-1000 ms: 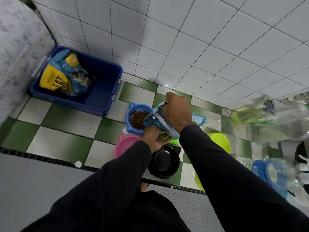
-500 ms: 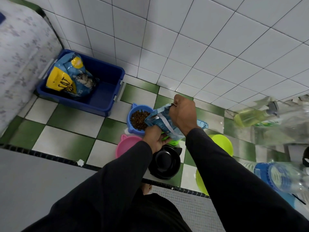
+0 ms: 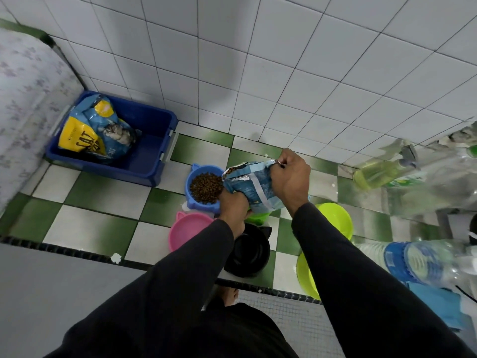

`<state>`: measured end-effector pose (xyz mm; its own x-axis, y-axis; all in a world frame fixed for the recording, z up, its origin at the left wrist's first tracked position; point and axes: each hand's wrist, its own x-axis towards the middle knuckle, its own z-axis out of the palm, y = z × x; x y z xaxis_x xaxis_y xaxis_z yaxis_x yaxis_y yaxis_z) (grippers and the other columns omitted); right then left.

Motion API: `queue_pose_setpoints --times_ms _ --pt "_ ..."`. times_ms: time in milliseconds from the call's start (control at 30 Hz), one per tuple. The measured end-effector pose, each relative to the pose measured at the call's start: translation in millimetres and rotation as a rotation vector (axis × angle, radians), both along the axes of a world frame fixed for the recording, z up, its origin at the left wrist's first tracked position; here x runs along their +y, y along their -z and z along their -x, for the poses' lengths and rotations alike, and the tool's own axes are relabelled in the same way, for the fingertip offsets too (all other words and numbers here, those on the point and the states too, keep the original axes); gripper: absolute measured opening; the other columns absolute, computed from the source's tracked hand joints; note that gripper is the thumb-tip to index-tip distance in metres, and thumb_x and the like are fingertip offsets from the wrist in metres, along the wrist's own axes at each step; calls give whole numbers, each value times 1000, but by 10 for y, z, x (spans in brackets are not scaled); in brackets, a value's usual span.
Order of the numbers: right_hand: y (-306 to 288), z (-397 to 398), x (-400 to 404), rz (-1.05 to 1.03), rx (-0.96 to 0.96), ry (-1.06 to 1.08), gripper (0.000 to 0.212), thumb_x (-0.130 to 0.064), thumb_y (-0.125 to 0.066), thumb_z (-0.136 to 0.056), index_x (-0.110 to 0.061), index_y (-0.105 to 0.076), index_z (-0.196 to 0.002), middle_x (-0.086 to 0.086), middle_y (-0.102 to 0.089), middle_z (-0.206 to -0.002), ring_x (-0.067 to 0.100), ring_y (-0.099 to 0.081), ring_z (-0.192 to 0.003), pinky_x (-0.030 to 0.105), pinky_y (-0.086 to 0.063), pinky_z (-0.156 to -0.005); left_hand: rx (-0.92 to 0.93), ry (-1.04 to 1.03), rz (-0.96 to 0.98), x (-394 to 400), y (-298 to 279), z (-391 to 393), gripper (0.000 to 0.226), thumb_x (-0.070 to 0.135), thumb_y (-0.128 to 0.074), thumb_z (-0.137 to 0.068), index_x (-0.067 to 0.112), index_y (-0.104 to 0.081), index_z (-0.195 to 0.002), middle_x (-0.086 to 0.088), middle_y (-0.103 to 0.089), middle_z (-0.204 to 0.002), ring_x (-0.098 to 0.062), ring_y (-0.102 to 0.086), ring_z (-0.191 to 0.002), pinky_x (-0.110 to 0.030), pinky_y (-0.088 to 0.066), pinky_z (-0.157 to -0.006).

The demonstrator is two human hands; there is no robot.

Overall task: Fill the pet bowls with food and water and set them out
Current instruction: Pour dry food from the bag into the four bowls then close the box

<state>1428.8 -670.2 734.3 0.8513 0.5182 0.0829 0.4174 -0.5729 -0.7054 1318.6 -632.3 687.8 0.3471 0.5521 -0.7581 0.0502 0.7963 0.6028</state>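
From the head view, the right hand [image 3: 291, 180] is gripping the top of the food bag [image 3: 254, 187], and the left hand [image 3: 232, 210] is holding it from below, its mouth tilting over the blue bowl [image 3: 196, 174] full of kibble. The pink bowl [image 3: 184, 233] and black bowl [image 3: 251, 257] are sitting just in front of the blue one on the checked floor [image 3: 103, 228]. A blue bin [image 3: 144, 161] with another bag [image 3: 95, 130] is standing against the wall [image 3: 258, 60].

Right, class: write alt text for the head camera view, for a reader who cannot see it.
Two hands, left and right, hold a tilted cat food bag with its open mouth at a blue bowl of kibble on a green-and-white tiled floor. Pink, black and green bowls sit nearby.
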Motion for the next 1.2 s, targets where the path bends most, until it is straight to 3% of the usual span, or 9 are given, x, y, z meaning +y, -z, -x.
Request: queue_pose_setpoints --times_ms 67,167,267,367,533,667,767,900,1200 --pt "-23 -40 -71 -39 2 14 30 2 -56 -76 -19 -39 -62 -8 -38 -55 9 -33 -54 19 -28 -50 8 12 -75 -72 15 -40 42 5 -44 -99 31 -62 -127 2 -71 -120 -19 -67 -107 -45 -61 -89" --pt "-41 -115 -190 -112 29 42 25 3 -55 -75 -15 -41 -63 -6 -37 -57 9 -31 -55 19 -26 -50 31 -7 -177 -183 -1 -115 47 1 -44 -93 34 -63 -120 3 -72 -120 -21 -67 -111 -52 -57 -98" --pt "-35 -180 -311 -150 58 55 27 1 -55 -75 -17 -40 -61 -7 -38 -58 9 -33 -57 24 -29 -52 23 -22 -202 -295 -66 -194 49 -4 -43 -94 33 -61 -122 1 -71 -122 -22 -67 -112 -51 -57 -99" --pt "-58 -233 -427 -166 75 59 34 1 -55 -75 -23 -36 -60 -10 -38 -58 7 -34 -57 22 -30 -52 12 -27 -197 -409 -91 -261 47 -5 -44 -92 34 -64 -108 4 -72 -118 -22 -68 -109 -52 -58 -98" --pt "-89 -307 -598 -158 36 56 36 1 -57 -76 -23 -35 -60 -9 -39 -58 9 -34 -58 21 -29 -51 -9 4 -185 -590 -99 -332 49 -2 -44 -92 29 -65 -123 2 -74 -119 -22 -69 -110 -53 -57 -99" --pt "-78 -338 -738 -146 7 54 30 0 -57 -76 -19 -39 -62 -5 -41 -59 14 -36 -61 26 -30 -53 -4 30 -190 -695 -81 -364 57 14 -46 -74 29 -66 -126 4 -75 -117 -22 -70 -109 -53 -57 -98" --pt "-73 -346 -830 -133 -9 50 27 1 -56 -77 -17 -41 -63 -7 -40 -57 15 -35 -60 22 -28 -51 -31 57 -169 -786 -77 -367 50 10 -48 -82 28 -66 -125 2 -75 -116 -26 -71 -109 -49 -61 -90" --pt "-99 -344 -904 -103 -52 53 27 1 -56 -78 -17 -41 -64 -9 -40 -57 11 -35 -57 16 -28 -50 -100 54 -78 -868 -96 -380 47 1 -39 -101 24 -59 -136 -4 -72 -124 -25 -71 -106 -31 -61 -59" --pt "-124 -291 -909 63 -137 16 23 -2 -55 -79 -18 -42 -67 -1 -45 -59 26 -46 -64 32 -25 -57 -106 111 28 -958 89 -393 51 3 -34 -98 28 -58 -136 -5 -72 -126 -30 -70 -110 -38 -62 -60"
